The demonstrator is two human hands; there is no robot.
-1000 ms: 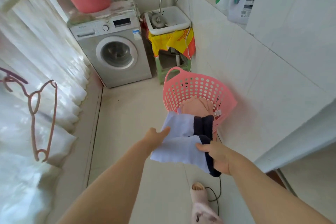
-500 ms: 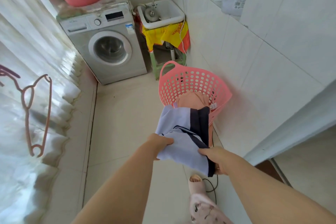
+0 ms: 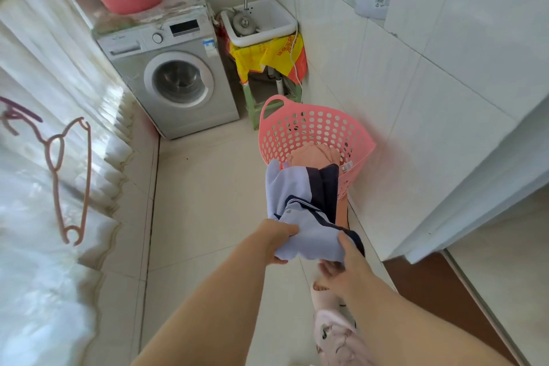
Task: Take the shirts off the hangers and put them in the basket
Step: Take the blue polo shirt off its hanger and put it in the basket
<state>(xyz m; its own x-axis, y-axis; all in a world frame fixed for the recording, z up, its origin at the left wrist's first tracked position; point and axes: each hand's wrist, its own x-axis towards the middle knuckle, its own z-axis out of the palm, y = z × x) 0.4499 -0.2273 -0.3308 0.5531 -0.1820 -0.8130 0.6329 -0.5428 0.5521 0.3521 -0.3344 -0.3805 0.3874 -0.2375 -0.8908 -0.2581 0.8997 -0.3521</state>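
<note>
- Head view, progress: the blue shirt (image 3: 297, 190), pale with navy trim, was off its hanger and bunched between both hands. It hung above the floor (image 3: 208, 187) at the near rim of the pink basket (image 3: 312, 128), which stood at the floor's right edge against the tiled wall.
- The left grip (image 3: 277, 242) was clenched into the shirt's near left edge. The right grip (image 3: 341, 263) was pinching the near right edge, thumb on top and fingers beneath.
- A peach garment (image 3: 312, 156) already lay inside the basket, so at least one piece looked done. The blue shirt was, by my judgement, about to be dropped in but not yet let go.
- A bare pink hanger (image 3: 74, 181) hung at the left in front of the white curtain (image 3: 44, 68).
- Head view, hard to read: the shirt's far end covered the basket's near rim, so I could not tell whether it rested on the rim or on the peach garment.
- The bottom of the basket was hidden.
- A dark hanger at the left edge was cut off, and the rail was out of frame, so how many shirts remained could not be told.
</note>
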